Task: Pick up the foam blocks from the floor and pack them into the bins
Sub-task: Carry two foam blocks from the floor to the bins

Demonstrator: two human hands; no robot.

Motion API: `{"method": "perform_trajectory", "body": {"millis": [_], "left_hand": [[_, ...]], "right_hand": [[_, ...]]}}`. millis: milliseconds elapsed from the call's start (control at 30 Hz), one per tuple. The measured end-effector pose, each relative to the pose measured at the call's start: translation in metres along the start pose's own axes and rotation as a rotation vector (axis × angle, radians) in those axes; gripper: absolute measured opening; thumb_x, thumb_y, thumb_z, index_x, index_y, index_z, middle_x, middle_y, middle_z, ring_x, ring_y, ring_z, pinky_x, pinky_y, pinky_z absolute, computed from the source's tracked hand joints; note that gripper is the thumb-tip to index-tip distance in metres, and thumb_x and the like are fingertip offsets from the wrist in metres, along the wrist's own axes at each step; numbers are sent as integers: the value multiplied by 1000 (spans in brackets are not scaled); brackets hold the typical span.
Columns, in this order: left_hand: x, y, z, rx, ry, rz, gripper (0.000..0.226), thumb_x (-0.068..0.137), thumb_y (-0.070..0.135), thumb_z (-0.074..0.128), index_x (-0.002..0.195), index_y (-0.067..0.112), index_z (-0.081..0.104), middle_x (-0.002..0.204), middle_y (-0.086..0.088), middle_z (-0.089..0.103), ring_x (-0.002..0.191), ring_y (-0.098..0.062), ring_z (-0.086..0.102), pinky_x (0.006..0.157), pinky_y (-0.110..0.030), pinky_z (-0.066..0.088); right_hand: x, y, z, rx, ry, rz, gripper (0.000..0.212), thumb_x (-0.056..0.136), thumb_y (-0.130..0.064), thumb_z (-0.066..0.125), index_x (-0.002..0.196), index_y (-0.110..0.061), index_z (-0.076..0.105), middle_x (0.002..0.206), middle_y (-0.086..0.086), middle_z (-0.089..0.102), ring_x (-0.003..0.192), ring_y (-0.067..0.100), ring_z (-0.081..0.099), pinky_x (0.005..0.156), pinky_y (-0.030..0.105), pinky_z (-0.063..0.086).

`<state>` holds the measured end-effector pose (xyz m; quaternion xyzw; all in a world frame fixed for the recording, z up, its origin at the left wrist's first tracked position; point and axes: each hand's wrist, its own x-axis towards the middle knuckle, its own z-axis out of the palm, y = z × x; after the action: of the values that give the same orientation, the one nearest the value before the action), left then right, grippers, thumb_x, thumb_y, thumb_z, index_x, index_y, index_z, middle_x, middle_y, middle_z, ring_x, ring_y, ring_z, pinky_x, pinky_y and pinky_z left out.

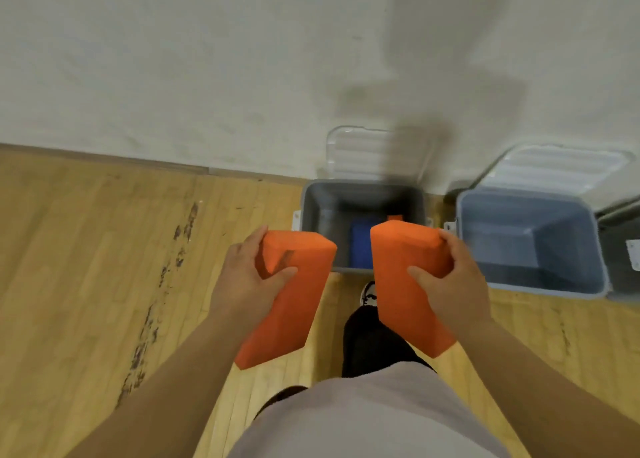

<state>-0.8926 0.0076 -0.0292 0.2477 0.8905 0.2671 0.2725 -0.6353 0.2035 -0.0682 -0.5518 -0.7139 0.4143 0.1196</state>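
Observation:
My left hand [247,277] grips the upper end of one orange foam block [294,305]. My right hand [450,281] grips a second orange foam block [401,284] the same way. Both blocks hang in the air just in front of a grey bin [310,208] that stands against the wall. Inside that bin lie a blue block [362,246] and part of another orange block [394,217]. To its right stands a blue-grey bin [526,284] with nothing visible inside.
Each bin has a clear lid, one [377,153] and another [561,167], leaning on the white wall behind it. A third bin's edge [623,250] shows at far right. The wood floor [104,267] has dark scuff marks at left. My leg and shoe [369,293] stand below the blocks.

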Motion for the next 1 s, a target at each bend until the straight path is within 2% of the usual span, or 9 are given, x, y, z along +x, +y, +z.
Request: {"method": "perform_trajectory", "body": {"millis": [233, 333, 533, 633, 700, 767, 833, 900, 1000], "left_hand": [[152, 8, 45, -47, -51, -167, 88, 82, 51, 78, 154, 50, 26, 137, 10, 42, 111, -4, 45, 94, -28, 38], [226, -27, 87, -67, -81, -232, 88, 83, 51, 78, 155, 49, 27, 134, 13, 41, 115, -5, 45, 94, -27, 38], [360, -121, 175, -43, -107, -293, 85, 83, 56, 76, 152, 55, 27, 144, 15, 48, 122, -13, 53, 101, -36, 46], [400, -156, 197, -36, -131, -329, 83, 82, 56, 76, 151, 57, 28, 141, 18, 52, 122, -15, 58, 104, -47, 50], [415, -169, 207, -79, -135, -342, 83, 84, 50, 77, 152, 55, 30, 125, 27, 55, 108, -3, 60, 96, -36, 52], [424, -173, 212, -140, -140, -365, 83, 85, 47, 78, 153, 54, 31, 110, 36, 53, 90, 13, 59, 83, -25, 52], [430, -170, 219, -190, -156, -373, 83, 84, 48, 79, 153, 53, 32, 116, 31, 56, 90, 13, 60, 85, -28, 56], [433, -164, 228, -222, -177, -363, 85, 83, 52, 78, 153, 54, 31, 131, 20, 57, 102, 3, 62, 88, -33, 59], [434, -151, 251, -226, -237, -330, 88, 80, 60, 77, 152, 56, 28, 140, 12, 52, 107, -3, 62, 75, -21, 56]], "right_hand": [[189, -3, 76, -203, -225, 84, 79, 83, -48, 77, 147, -46, 30, 146, -1, 38, 132, 26, 44, 108, 49, 41], [254, 26, 148, -189, -260, 141, 84, 84, -44, 78, 153, -40, 32, 149, 1, 36, 132, 23, 44, 108, 40, 37], [366, 111, 309, -64, -315, 266, 86, 87, -43, 77, 157, -39, 28, 156, 0, 35, 139, 22, 40, 112, 45, 39], [396, 152, 376, 0, -389, 349, 88, 89, -38, 76, 160, -35, 24, 161, 2, 34, 144, 24, 38, 113, 39, 37], [405, 167, 402, 66, -436, 444, 86, 91, -33, 76, 160, -29, 25, 159, 1, 39, 142, 23, 41, 110, 34, 37], [402, 171, 412, 268, -461, 569, 79, 91, -31, 75, 158, -31, 32, 141, -4, 54, 127, 20, 54, 104, 37, 45], [391, 165, 408, 468, -499, 651, 77, 86, -37, 76, 152, -44, 36, 134, -7, 61, 119, 21, 62, 99, 47, 50], [372, 159, 393, 544, -587, 624, 82, 79, -43, 79, 149, -52, 37, 135, -10, 63, 118, 18, 66, 98, 48, 52], [344, 160, 370, 552, -626, 538, 82, 85, -35, 80, 150, -53, 33, 137, -11, 62, 120, 11, 65, 98, 45, 54]]}}
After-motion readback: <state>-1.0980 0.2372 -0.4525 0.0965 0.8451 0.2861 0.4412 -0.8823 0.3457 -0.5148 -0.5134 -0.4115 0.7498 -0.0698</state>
